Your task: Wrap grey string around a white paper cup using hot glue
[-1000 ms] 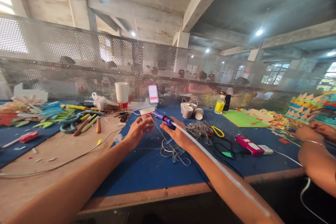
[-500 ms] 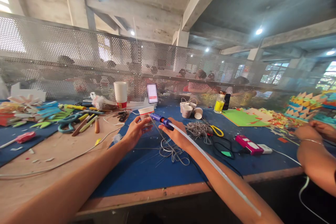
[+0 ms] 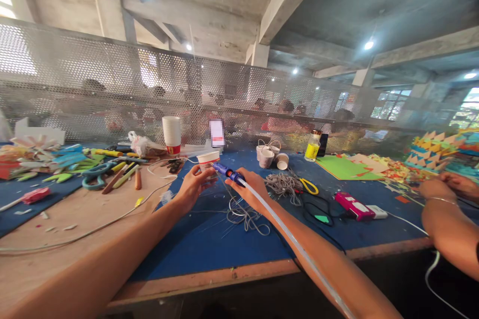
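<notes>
My left hand [image 3: 193, 185] is closed around a white paper cup [image 3: 208, 158] with a red band, its rim facing up. My right hand [image 3: 250, 190] grips a blue hot glue gun [image 3: 226, 171], whose tip points left at the cup's side. A long clear glue stick [image 3: 288, 236] runs from the back of the gun over my right forearm. Beneath my hands lies a loose tangle of grey cord [image 3: 249, 214]. My fingers hide the lower part of the cup.
Stacked paper cups [image 3: 171, 132], a phone [image 3: 216, 132] and cord-wrapped cups [image 3: 266, 157] stand at the back. Scissors [image 3: 98, 174] lie left; yellow-handled scissors [image 3: 310, 186], a pink device [image 3: 354, 206] and a yellow-labelled bottle [image 3: 313, 146] lie right. Another person's arms [image 3: 445, 209] reach in at far right.
The glue gun and my right hand have shifted slightly left, and the trailing glue stick hangs a little lower. My left hand keeps the cup in nearly the same place.
</notes>
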`<action>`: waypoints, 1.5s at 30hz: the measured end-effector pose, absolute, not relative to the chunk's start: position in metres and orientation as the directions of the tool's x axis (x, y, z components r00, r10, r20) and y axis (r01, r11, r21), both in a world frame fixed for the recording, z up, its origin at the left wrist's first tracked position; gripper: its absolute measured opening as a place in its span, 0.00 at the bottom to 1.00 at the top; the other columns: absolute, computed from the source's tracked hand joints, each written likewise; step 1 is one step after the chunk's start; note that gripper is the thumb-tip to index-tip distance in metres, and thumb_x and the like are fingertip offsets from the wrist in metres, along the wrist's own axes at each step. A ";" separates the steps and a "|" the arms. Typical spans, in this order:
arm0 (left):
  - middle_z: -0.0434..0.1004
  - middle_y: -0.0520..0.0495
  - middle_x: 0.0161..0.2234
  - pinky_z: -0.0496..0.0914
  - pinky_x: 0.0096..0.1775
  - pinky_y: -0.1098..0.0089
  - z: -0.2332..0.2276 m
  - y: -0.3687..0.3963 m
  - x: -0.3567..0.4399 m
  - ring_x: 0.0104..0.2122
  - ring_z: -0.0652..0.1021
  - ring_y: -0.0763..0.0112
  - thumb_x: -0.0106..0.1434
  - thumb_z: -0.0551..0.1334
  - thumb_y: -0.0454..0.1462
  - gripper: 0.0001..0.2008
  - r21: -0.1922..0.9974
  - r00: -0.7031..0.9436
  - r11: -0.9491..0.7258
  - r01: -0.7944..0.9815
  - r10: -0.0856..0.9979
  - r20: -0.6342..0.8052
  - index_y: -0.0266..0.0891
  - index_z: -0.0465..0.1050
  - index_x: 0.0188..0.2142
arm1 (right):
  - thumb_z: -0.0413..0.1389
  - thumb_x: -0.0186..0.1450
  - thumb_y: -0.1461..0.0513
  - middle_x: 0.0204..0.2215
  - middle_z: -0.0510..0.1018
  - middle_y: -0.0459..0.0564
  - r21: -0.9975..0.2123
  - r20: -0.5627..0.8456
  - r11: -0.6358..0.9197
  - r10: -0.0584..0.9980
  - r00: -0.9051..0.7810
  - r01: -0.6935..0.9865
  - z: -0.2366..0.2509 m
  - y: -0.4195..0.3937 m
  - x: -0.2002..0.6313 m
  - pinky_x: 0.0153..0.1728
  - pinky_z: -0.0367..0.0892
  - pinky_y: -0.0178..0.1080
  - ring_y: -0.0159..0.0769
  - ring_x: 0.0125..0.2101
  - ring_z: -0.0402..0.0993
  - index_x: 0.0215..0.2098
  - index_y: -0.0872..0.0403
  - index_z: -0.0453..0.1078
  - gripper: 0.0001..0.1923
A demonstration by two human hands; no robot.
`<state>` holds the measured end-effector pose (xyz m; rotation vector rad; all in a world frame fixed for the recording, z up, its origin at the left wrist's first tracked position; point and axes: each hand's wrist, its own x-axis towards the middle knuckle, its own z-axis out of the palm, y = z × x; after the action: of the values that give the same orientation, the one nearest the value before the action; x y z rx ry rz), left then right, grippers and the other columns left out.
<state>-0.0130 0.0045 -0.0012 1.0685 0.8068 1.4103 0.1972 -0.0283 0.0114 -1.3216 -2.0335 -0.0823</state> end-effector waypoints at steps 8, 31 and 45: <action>0.84 0.45 0.39 0.76 0.41 0.64 -0.001 0.004 -0.013 0.35 0.84 0.64 0.52 0.77 0.43 0.24 0.925 0.036 -0.156 -0.347 0.983 0.180 0.39 0.74 0.44 | 0.57 0.72 0.46 0.37 0.84 0.48 -0.257 0.593 0.508 0.755 -0.281 0.822 0.014 -0.031 0.199 0.39 0.61 0.33 0.39 0.40 0.80 0.45 0.49 0.73 0.16; 0.84 0.46 0.40 0.76 0.41 0.65 -0.005 0.009 -0.015 0.35 0.84 0.66 0.53 0.77 0.43 0.24 0.923 0.057 -0.147 -0.355 0.982 0.178 0.40 0.74 0.46 | 0.57 0.72 0.48 0.34 0.84 0.48 -0.187 0.676 0.544 0.675 -0.294 0.818 0.010 -0.027 0.199 0.35 0.59 0.34 0.38 0.36 0.80 0.41 0.51 0.71 0.15; 0.84 0.44 0.40 0.76 0.41 0.64 0.000 0.006 -0.013 0.35 0.84 0.64 0.50 0.78 0.42 0.25 0.916 0.041 -0.134 -0.378 0.986 0.161 0.39 0.75 0.45 | 0.58 0.72 0.48 0.32 0.83 0.47 -0.185 0.674 0.504 0.690 -0.264 0.844 0.010 -0.027 0.199 0.33 0.58 0.34 0.38 0.36 0.80 0.42 0.50 0.72 0.15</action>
<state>-0.0128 0.0063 -0.0003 1.0575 0.7959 1.4210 0.1991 -0.0266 0.0098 -1.2527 -2.0292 -0.2739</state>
